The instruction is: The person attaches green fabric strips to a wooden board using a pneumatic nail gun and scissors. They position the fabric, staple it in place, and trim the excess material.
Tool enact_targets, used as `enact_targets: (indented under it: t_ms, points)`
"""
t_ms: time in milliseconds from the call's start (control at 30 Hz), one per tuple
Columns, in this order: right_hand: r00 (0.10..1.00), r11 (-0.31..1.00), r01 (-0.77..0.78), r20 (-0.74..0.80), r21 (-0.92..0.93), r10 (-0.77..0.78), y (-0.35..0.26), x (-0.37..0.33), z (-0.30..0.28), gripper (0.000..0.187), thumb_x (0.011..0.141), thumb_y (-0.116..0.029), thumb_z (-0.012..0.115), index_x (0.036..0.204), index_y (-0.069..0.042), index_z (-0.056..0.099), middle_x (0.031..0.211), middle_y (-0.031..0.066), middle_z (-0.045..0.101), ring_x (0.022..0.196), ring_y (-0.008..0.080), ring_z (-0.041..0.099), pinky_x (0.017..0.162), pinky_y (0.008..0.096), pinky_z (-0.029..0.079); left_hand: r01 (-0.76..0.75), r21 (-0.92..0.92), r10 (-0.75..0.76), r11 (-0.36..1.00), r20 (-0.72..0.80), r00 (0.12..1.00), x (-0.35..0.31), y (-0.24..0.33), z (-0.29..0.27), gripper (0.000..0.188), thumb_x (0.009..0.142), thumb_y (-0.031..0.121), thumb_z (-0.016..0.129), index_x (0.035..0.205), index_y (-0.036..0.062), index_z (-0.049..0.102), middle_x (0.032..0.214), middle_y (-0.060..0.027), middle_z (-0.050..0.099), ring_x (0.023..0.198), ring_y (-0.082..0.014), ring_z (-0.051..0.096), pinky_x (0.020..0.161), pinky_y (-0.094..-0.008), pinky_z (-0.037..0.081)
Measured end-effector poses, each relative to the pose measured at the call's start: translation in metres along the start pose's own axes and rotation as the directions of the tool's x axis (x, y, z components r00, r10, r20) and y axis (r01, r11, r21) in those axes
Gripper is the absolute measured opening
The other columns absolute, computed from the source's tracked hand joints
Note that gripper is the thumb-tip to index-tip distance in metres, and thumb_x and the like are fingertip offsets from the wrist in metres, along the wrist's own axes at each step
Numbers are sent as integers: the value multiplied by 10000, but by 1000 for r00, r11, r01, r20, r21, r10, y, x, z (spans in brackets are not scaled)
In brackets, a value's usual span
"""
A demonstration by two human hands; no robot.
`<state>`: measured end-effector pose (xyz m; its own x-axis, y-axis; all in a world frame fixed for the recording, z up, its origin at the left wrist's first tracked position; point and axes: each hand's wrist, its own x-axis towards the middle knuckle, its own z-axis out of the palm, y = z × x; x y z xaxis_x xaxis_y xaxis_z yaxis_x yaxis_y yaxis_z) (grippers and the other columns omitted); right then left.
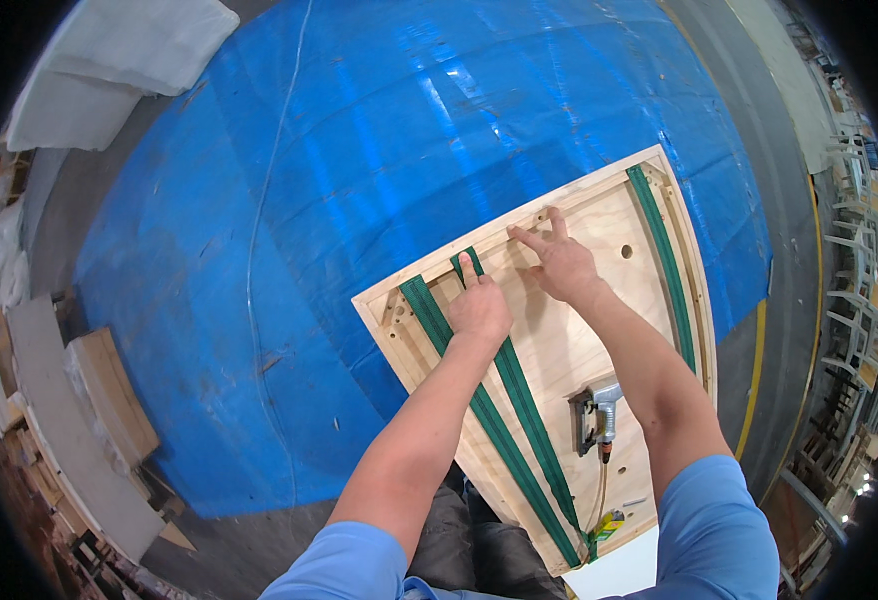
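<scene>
A wooden frame with a plywood panel inside it lies in front of me, tilted in view. My left hand is closed at the far rail on the end of a green webbing strap, one finger stretched along it. Another green strap runs beside it on the left, and a third green strap crosses the frame's right side. My right hand is open, fingers spread, its fingertips at the inner edge of the far rail, holding nothing.
A staple gun with an air hose lies on the plywood, near a yellow-green item. Blue sheeting covers the floor, crossed by a thin pale line. White padded blocks stand far left; cardboard boxes stand left.
</scene>
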<state>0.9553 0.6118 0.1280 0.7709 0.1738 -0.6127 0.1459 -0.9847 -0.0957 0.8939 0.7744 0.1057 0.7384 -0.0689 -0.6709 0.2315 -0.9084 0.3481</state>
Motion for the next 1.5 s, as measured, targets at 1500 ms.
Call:
enact_targets:
  t_ms: [1500]
  points:
    - [999, 1000, -8, 45, 11, 8, 1, -1, -5, 798, 943, -372, 778, 1615, -481, 362, 1730, 256, 144, 1086, 373, 757, 912, 425, 642, 35, 15, -35, 999, 45, 998, -3, 7, -10, 361, 1026, 229, 580, 1232, -64, 623, 1754, -260, 181, 1028, -408, 757, 848, -516, 613]
